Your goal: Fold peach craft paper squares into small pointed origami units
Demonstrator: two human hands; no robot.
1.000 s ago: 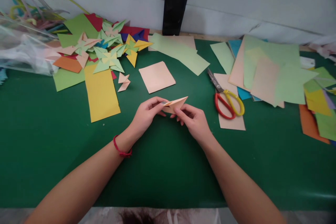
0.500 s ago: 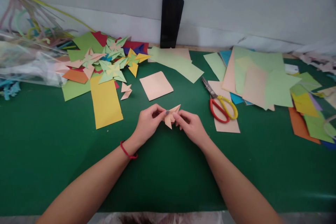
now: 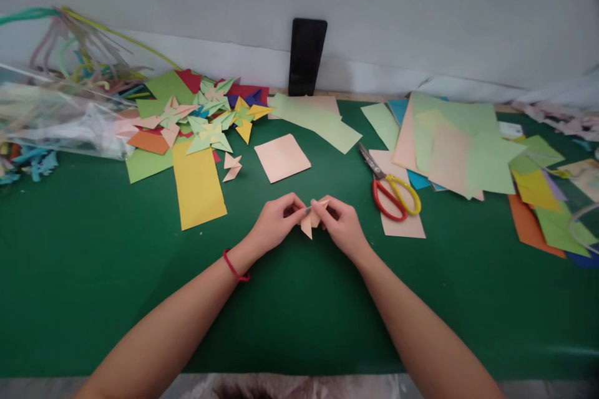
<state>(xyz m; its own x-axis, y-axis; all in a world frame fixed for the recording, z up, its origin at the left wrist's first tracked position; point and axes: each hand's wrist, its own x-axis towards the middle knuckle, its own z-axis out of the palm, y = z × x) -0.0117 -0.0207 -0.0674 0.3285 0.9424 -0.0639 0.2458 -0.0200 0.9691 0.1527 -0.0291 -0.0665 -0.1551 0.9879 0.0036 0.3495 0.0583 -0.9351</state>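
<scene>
Between my two hands is a small folded piece of peach paper (image 3: 307,227), with one point hanging down and another slanting up to the right. My left hand (image 3: 279,219) pinches its left side, thumb on top. On its right side my right hand (image 3: 340,222) pinches it too, the thumb close to the other thumb. The fingers cover much of the folds. Just beyond lies a square stack of peach paper (image 3: 282,158). Left of that sits another small folded peach paper piece (image 3: 232,167).
Red-and-yellow-handled scissors (image 3: 395,193) lie on a peach strip at the right. Colored sheets (image 3: 496,149) are piled behind them. Folded paper stars (image 3: 208,134), a yellow sheet (image 3: 198,193) and a clear bag (image 3: 79,124) occupy the left. A black phone (image 3: 307,57) leans on the wall.
My right thumb has moved up and left along the folded paper, nearer my left thumb. The paper's upper point now shows less. The whole view has shifted slightly.
</scene>
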